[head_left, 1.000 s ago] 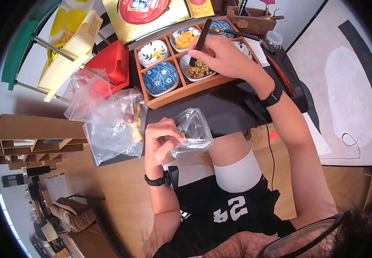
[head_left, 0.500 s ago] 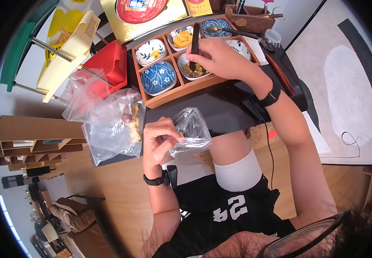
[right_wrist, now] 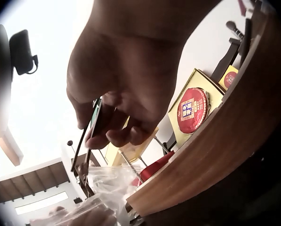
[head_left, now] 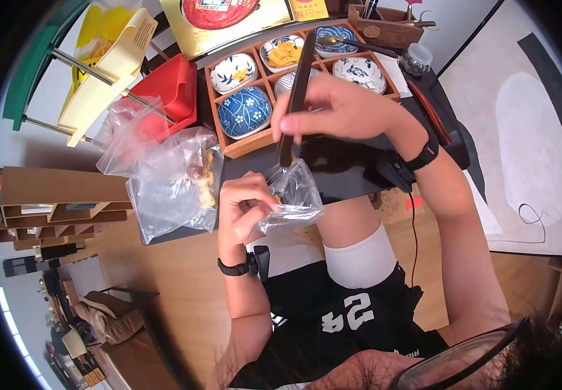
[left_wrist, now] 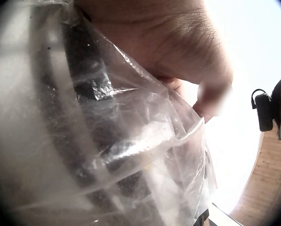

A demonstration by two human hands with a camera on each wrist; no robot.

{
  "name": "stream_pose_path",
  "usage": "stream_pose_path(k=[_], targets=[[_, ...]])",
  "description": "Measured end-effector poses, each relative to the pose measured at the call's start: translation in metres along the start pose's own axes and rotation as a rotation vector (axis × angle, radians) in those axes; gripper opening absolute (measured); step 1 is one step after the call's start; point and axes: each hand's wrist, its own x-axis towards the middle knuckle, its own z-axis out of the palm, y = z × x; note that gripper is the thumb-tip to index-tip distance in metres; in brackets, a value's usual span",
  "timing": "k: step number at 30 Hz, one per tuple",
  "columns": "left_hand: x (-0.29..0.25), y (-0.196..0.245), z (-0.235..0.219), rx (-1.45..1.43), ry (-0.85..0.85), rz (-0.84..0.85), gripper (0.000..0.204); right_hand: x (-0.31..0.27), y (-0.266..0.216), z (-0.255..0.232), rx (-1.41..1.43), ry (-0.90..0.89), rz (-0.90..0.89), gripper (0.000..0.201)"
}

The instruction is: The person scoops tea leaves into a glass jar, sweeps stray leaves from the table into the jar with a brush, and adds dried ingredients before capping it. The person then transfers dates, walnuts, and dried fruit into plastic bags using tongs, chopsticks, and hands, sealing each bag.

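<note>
In the head view the left hand [head_left: 243, 207] pinches a clear plastic bag [head_left: 302, 195] by its edge, with a few brown pieces inside. The right hand [head_left: 333, 109] grips dark tongs [head_left: 299, 91], their tips pointing down at the bag's mouth. A small piece seems to sit at the tips. In the right wrist view the tongs [right_wrist: 94, 123] show two arms, with a brown piece [right_wrist: 82, 169] between them. Behind the right hand stands a divided wooden tray [head_left: 235, 151] of patterned bowls; the hand partly hides the striped bowl [head_left: 285, 84].
More clear bags [head_left: 170, 195] lie at the table's left edge beside a red bin [head_left: 176, 91]. At the back are a gold box [head_left: 190, 39] and a wooden holder [head_left: 385, 29]. A glass jar [head_left: 415, 60] stands right of the tray, and a cable hangs below the right wrist.
The right hand and tongs have moved from the striped bowl in the tray toward the person, over the bag's mouth. The left hand has stayed nearly still with the bag.
</note>
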Motion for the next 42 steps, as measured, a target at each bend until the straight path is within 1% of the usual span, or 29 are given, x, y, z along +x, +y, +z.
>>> stream_pose_path(k=[2, 4, 6, 7, 8, 10, 11, 12, 14, 18, 20, 21, 23, 25, 26, 29, 30, 32, 33, 35, 39, 41, 42], targets=[[0.001, 0.000, 0.001, -0.009, 0.004, -0.014, 0.022, -0.001, -0.001, 0.004, -0.019, -0.210, 0.103, 0.022], [0.002, -0.001, 0.000, 0.001, -0.003, 0.018, 0.022, -0.001, 0.002, 0.003, -0.021, -0.207, 0.110, 0.022], [0.002, 0.001, 0.001, -0.005, -0.004, 0.009, 0.022, 0.000, 0.003, -0.004, -0.025, -0.121, 0.059, 0.024], [0.002, 0.002, 0.001, -0.007, -0.002, 0.006, 0.021, 0.002, 0.003, -0.006, -0.095, -0.028, -0.002, 0.026], [0.003, 0.001, 0.001, -0.007, -0.003, 0.009, 0.021, 0.003, 0.004, -0.010, -0.097, -0.027, -0.003, 0.026], [0.003, 0.000, 0.000, -0.005, -0.006, 0.025, 0.021, 0.004, 0.010, -0.019, -0.264, 0.282, 0.027, 0.028], [0.003, 0.002, 0.001, -0.005, -0.006, 0.025, 0.021, 0.006, 0.015, -0.023, -0.425, 0.413, 0.016, 0.029], [0.003, 0.004, 0.001, -0.006, -0.005, 0.016, 0.020, 0.006, 0.016, -0.026, -0.425, 0.413, 0.015, 0.029], [0.003, 0.005, 0.001, -0.005, -0.006, 0.010, 0.020, 0.004, 0.016, -0.033, -0.922, 0.531, 0.015, 0.029], [0.002, -0.001, 0.000, 0.005, -0.012, 0.032, 0.020, 0.002, 0.023, -0.040, -0.932, 0.498, -0.004, 0.028], [0.003, -0.001, -0.001, 0.023, -0.023, 0.055, 0.021, 0.004, 0.029, -0.042, -0.866, 0.456, -0.007, 0.027], [0.002, 0.001, 0.001, 0.003, -0.009, 0.035, 0.021, 0.005, 0.033, -0.042, -0.868, 0.457, -0.009, 0.027], [0.003, 0.001, 0.001, -0.020, 0.004, 0.015, 0.021, 0.005, 0.041, -0.042, -0.772, 0.439, -0.076, 0.027], [0.002, -0.001, -0.001, 0.019, -0.018, 0.070, 0.021, 0.004, 0.044, -0.043, -0.809, 0.412, -0.058, 0.027], [0.001, -0.001, -0.001, 0.021, -0.016, 0.072, 0.021, 0.004, 0.045, -0.044, -0.848, 0.391, -0.042, 0.026], [0.002, -0.001, -0.001, -0.001, 0.001, 0.025, 0.021, 0.005, 0.052, -0.045, -0.911, 0.386, -0.094, 0.026], [0.002, -0.001, -0.001, -0.001, -0.006, 0.039, 0.021, 0.004, 0.052, -0.046, -0.911, 0.386, -0.093, 0.026], [0.001, -0.001, 0.000, -0.002, -0.012, 0.053, 0.021, 0.005, 0.040, -0.043, -0.874, 0.374, 0.031, 0.027], [0.001, -0.001, 0.000, -0.009, -0.006, 0.037, 0.021, 0.006, 0.042, -0.044, -0.876, 0.374, 0.029, 0.027], [0.001, -0.001, -0.001, -0.015, -0.002, 0.022, 0.021, 0.007, 0.048, -0.044, -0.834, 0.410, -0.100, 0.027], [0.000, -0.002, 0.000, -0.008, -0.005, 0.032, 0.021, 0.006, 0.042, -0.041, -0.759, 0.395, -0.078, 0.028], [0.002, -0.002, -0.002, 0.001, -0.010, 0.050, 0.021, 0.007, 0.039, -0.040, -0.645, 0.402, -0.001, 0.031], [0.001, -0.002, -0.002, -0.005, -0.009, 0.041, 0.021, 0.007, 0.036, -0.039, -0.646, 0.403, -0.001, 0.031]])
